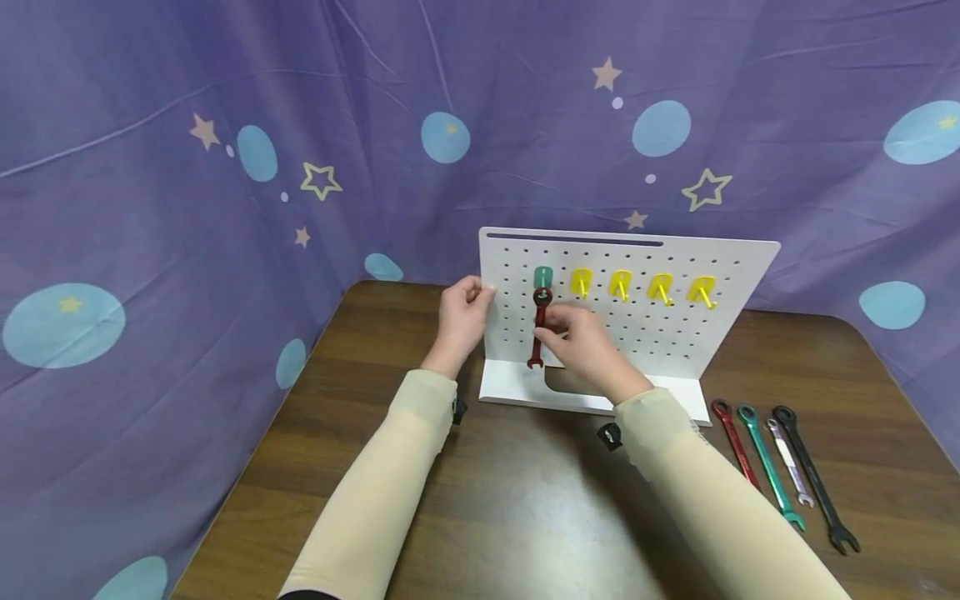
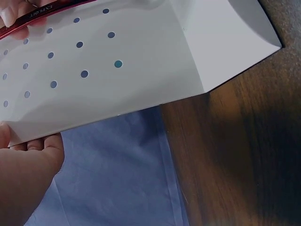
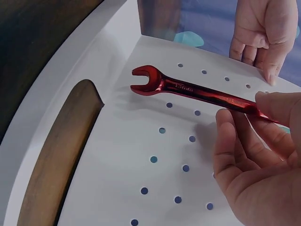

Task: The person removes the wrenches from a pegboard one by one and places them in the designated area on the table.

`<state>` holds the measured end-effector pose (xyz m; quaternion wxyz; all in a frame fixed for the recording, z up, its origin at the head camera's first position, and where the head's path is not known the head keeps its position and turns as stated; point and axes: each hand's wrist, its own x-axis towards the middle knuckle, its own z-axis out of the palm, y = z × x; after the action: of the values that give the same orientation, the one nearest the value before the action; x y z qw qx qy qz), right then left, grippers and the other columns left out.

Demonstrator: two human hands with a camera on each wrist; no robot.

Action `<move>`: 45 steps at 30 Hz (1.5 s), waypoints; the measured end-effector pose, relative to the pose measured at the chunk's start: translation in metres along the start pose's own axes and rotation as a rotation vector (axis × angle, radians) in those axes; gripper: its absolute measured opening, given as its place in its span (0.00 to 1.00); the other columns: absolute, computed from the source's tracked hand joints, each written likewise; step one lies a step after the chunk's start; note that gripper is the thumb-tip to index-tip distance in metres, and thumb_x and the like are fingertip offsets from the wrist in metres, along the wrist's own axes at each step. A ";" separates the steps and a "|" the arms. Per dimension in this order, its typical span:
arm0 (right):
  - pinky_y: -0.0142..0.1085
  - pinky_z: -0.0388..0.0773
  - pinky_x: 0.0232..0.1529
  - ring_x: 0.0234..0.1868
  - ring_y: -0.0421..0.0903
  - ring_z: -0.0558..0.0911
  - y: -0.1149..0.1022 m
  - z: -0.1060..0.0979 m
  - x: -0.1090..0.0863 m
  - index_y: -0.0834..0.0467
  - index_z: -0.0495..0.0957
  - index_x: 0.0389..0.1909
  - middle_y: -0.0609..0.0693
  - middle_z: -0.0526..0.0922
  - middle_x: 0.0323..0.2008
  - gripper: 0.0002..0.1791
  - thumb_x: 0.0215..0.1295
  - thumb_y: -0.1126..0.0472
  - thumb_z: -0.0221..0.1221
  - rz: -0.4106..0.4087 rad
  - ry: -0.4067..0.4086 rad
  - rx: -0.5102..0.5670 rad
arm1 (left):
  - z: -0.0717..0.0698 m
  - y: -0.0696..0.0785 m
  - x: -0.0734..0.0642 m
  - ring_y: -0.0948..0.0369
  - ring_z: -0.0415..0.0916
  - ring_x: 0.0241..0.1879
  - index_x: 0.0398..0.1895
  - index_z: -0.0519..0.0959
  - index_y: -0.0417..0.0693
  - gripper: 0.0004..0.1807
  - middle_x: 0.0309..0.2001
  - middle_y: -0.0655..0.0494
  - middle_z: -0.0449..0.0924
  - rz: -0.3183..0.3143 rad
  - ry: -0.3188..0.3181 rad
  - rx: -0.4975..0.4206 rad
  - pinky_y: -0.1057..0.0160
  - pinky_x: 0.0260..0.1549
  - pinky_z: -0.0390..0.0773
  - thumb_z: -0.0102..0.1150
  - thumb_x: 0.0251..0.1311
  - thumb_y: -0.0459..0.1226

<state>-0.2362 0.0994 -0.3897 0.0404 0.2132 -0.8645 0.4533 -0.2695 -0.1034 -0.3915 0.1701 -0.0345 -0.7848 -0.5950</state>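
Note:
A red combination wrench [image 1: 537, 333] hangs upright in front of the white pegboard [image 1: 517, 312], its ring end at the green hook [image 1: 543, 276] on the left. My right hand [image 1: 588, 346] pinches its shank between thumb and fingers; in the right wrist view the wrench [image 3: 202, 92] shows its open jaw toward the board's base. Whether the ring is fully over the hook cannot be told. With thumb in front and fingers behind, my left hand [image 1: 461, 321] grips the board's left edge, as the left wrist view of that hand [image 2: 33, 174] also shows.
Several yellow hooks [image 1: 619, 285] run in a row right of the green one. On the brown table [image 1: 480, 517], right of the board, lie a red wrench [image 1: 736, 442], a green wrench [image 1: 769, 467], a small silver wrench [image 1: 789, 462] and a long black wrench [image 1: 816, 479]. A purple curtain [image 1: 360, 100] stands behind.

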 end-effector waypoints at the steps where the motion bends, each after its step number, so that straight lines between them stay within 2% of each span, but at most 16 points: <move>1: 0.48 0.81 0.46 0.41 0.51 0.85 0.001 0.001 0.000 0.64 0.83 0.43 0.53 0.87 0.39 0.05 0.69 0.66 0.64 -0.008 0.005 -0.003 | 0.000 0.000 0.000 0.61 0.73 0.29 0.37 0.82 0.32 0.05 0.32 0.45 0.83 0.002 0.002 0.000 0.66 0.28 0.72 0.62 0.69 0.29; 9: 0.49 0.80 0.47 0.43 0.51 0.84 0.004 0.001 -0.002 0.64 0.83 0.43 0.53 0.86 0.41 0.06 0.73 0.65 0.61 0.002 0.011 -0.026 | 0.001 -0.001 0.001 0.61 0.72 0.29 0.36 0.82 0.32 0.05 0.31 0.44 0.83 0.010 0.006 0.006 0.66 0.28 0.71 0.61 0.69 0.29; 17: 0.47 0.80 0.46 0.42 0.50 0.84 0.005 0.001 -0.004 0.60 0.82 0.39 0.52 0.84 0.39 0.04 0.74 0.63 0.61 -0.001 0.002 -0.052 | 0.002 0.001 0.000 0.60 0.74 0.29 0.37 0.82 0.31 0.05 0.32 0.43 0.84 0.007 0.008 0.000 0.66 0.29 0.73 0.61 0.69 0.28; 38: 0.45 0.81 0.41 0.36 0.47 0.83 0.004 -0.001 -0.017 0.64 0.83 0.39 0.50 0.85 0.34 0.05 0.72 0.67 0.61 -0.085 0.016 -0.031 | 0.001 0.001 0.000 0.61 0.70 0.28 0.37 0.82 0.32 0.06 0.30 0.46 0.82 -0.002 0.006 0.009 0.66 0.27 0.70 0.61 0.70 0.30; 45: 0.45 0.81 0.41 0.36 0.47 0.84 0.002 -0.003 -0.022 0.65 0.84 0.40 0.51 0.86 0.35 0.05 0.72 0.67 0.61 -0.077 0.001 0.009 | 0.000 0.001 -0.001 0.60 0.71 0.29 0.37 0.82 0.33 0.06 0.31 0.46 0.82 -0.006 0.001 0.020 0.65 0.28 0.71 0.61 0.70 0.31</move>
<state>-0.2170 0.1099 -0.3955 0.0573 0.2463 -0.8536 0.4555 -0.2683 -0.1030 -0.3905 0.1688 -0.0302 -0.7906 -0.5878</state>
